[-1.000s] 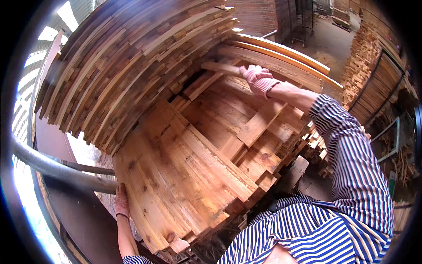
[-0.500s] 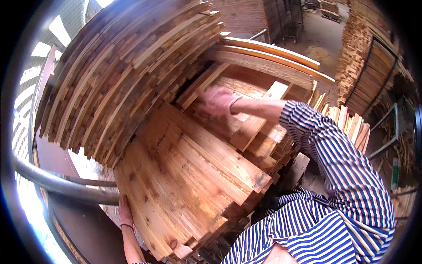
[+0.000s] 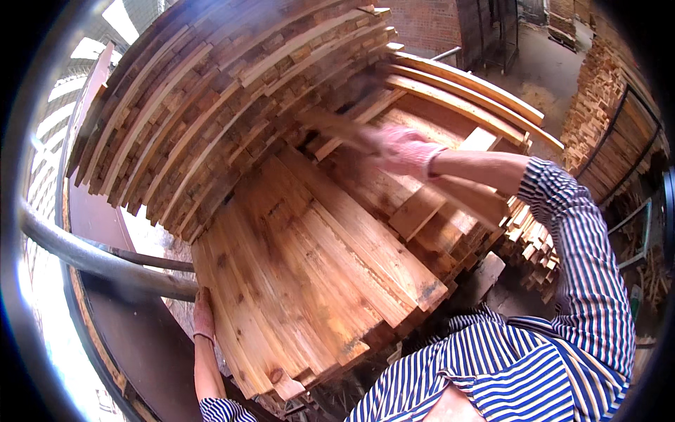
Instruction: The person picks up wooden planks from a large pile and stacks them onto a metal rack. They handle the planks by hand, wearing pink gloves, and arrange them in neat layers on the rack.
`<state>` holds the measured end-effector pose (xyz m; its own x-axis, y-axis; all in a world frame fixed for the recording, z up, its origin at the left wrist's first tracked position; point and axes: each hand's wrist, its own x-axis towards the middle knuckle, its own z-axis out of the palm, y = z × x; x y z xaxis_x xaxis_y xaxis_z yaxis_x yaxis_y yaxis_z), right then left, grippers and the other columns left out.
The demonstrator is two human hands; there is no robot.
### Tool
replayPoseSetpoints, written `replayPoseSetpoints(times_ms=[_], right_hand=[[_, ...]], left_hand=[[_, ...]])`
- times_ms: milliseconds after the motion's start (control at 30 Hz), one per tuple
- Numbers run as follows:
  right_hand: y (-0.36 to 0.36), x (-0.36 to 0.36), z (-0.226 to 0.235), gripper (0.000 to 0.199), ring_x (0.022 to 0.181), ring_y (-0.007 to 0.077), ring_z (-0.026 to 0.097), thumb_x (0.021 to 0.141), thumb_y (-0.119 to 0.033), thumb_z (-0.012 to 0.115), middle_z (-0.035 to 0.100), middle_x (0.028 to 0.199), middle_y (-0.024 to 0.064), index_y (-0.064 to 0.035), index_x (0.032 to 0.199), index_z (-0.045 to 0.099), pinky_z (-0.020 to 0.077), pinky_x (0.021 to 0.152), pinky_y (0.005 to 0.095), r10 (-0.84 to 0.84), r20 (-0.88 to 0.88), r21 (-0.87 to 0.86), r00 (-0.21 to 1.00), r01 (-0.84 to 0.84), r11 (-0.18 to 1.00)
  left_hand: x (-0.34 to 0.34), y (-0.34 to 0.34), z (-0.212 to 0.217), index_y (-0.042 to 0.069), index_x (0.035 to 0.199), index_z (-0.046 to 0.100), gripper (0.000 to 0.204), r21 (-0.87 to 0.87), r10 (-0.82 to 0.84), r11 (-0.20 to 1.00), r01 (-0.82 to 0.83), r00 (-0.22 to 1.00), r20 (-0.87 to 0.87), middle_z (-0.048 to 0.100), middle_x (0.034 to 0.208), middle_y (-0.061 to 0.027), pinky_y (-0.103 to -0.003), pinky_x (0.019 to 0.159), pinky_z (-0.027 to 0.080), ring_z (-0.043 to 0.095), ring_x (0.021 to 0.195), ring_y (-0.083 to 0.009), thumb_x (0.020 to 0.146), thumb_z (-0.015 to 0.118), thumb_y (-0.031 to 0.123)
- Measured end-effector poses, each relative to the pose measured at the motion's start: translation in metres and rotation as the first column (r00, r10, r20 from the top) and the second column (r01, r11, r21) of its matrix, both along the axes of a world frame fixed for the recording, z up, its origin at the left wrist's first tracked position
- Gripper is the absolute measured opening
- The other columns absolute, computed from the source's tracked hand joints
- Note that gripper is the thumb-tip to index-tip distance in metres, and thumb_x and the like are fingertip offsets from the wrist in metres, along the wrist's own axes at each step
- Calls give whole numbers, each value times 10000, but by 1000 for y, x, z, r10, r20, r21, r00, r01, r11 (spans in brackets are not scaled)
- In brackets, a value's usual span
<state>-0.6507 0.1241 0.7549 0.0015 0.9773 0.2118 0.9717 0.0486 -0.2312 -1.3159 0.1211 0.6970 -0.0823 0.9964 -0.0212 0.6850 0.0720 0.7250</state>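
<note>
My right hand (image 3: 408,149), in a pink work glove, is closed around a wooden board (image 3: 470,198). Motion smears the board, which slants from the tall stack's foot down to the right, above the other boards. Below it, a layer of planks (image 3: 302,274) lies side by side on a pile. My left hand (image 3: 204,313), also gloved, rests against the left edge of this layer, fingers stretched along the side and holding nothing. Right of the layer, a short flat board (image 3: 418,211) lies crosswise over lower planks.
A tall stack of boards (image 3: 232,91) rises behind the layer. Long boards (image 3: 471,98) lie at the far right of the pile. A metal pipe (image 3: 105,264) juts in at left. More stacked wood (image 3: 605,105) stands at the right, with a brick wall (image 3: 425,28) behind.
My right hand, blurred and with no board visible in it before, now grips a board and has moved right. My left hand stays at the layer's edge. The view has shifted slightly.
</note>
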Motion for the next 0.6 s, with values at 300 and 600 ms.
replayPoseSetpoints(times_ms=[300,600], right_hand=[[39,-66,-21,512,989,399,694,975,-444,500,707,1031,216,-48,1287,585,558,757,586,268,118,-207,956,-240,948],[83,189,-32,314,735,293,655,869,-316,592,651,852,145,-33,988,656,500,569,466,-293,372,298,881,185,936]], left_hand=[[3,12,-14,-26,1419,496,557,17,8,1000,-11,989,148,536,1425,-163,-356,1112,368,496,1299,-258,1069,442,404],[-15,10,-15,20,1438,481,562,-80,128,991,-106,927,354,540,1407,-113,-357,1103,377,503,1272,-236,1050,503,426]])
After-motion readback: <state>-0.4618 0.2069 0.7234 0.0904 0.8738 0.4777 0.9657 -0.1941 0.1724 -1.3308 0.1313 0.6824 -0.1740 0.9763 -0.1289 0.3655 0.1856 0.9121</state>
